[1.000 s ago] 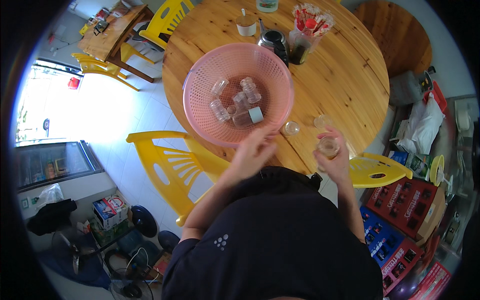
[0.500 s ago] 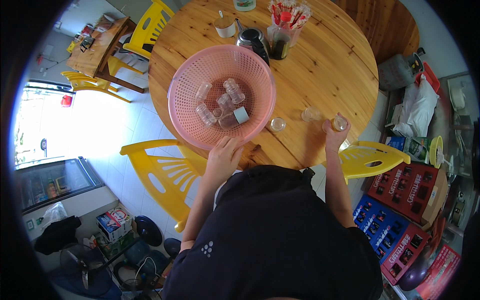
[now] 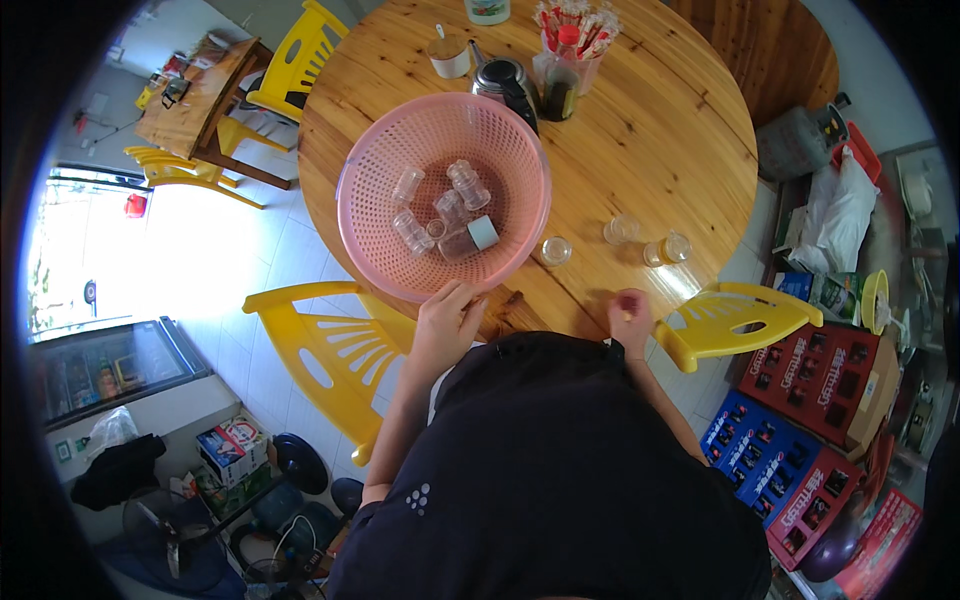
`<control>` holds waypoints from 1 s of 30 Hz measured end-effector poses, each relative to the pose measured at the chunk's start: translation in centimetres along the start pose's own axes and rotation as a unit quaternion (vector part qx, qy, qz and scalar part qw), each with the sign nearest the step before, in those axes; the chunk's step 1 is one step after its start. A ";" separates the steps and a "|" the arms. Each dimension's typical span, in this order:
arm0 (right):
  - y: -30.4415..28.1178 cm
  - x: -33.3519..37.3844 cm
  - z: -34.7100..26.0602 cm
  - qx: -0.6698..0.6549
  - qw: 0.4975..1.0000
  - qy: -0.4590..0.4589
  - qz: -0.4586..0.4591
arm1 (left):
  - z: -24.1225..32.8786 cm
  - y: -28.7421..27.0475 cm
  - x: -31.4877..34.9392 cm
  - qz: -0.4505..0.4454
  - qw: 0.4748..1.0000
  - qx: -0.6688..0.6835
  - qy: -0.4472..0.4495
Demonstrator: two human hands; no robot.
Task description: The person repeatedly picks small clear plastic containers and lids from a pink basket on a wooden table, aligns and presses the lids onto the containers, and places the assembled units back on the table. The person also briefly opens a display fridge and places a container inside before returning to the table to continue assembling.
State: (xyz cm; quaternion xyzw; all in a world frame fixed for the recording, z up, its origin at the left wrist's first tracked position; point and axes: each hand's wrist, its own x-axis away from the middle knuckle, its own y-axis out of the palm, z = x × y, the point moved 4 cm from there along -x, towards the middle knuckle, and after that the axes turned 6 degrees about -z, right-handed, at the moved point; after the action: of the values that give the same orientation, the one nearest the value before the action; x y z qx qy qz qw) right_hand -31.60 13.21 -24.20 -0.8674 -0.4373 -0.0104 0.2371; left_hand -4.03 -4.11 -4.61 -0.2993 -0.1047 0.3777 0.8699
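Note:
A pink perforated plastic basket [image 3: 365, 250] stands on the round wooden table [image 3: 680, 130]. My left hand [image 3: 450, 318] grips its near rim. Inside lie several small clear containers, among them a ribbed one [image 3: 468, 184], plus a clear jar with a pale lid [image 3: 483, 233]. To the right of the basket stands a small clear cup [image 3: 556, 250]. Further right are another clear cup [image 3: 620, 230] and a yellowish-tinted clear container [image 3: 667, 249] that seems to lie on its side. Over the table's near edge, apart from these, my right hand [image 3: 630, 322] is blurred, with a dark reddish patch among its curled fingers.
Behind the basket stand a metal kettle [image 3: 497, 76], a white pot with a spoon [image 3: 449, 58], a dark bottle with a red cap [image 3: 561, 88] and a holder of wrapped sticks [image 3: 592, 45]. Yellow chairs [image 3: 745, 318] flank me. Stacked drink cartons [image 3: 760, 450] sit at the right.
My right hand has let go of the yellowish container, leaving it on the table, and has drawn back left toward my body. The left hand stays on the basket rim.

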 end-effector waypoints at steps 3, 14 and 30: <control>2.8 -0.6 -3.8 -0.032 0.988 -0.101 -0.110 | 1.5 0.7 -1.0 -0.012 0.998 0.057 0.026; 8.1 -5.2 -8.9 -0.263 0.918 -0.158 -0.251 | 2.7 3.9 -2.7 -0.062 0.994 0.082 0.049; 1.6 5.5 -23.1 0.145 0.924 -0.197 -0.293 | 4.8 3.8 -1.4 0.006 0.990 0.044 0.134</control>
State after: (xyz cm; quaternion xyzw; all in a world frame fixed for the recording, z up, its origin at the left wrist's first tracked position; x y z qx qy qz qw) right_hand -22.57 6.86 -3.13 -0.6412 -0.7066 0.1552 0.2560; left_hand -9.19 -0.94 -2.97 -0.3094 0.0309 0.3433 0.8862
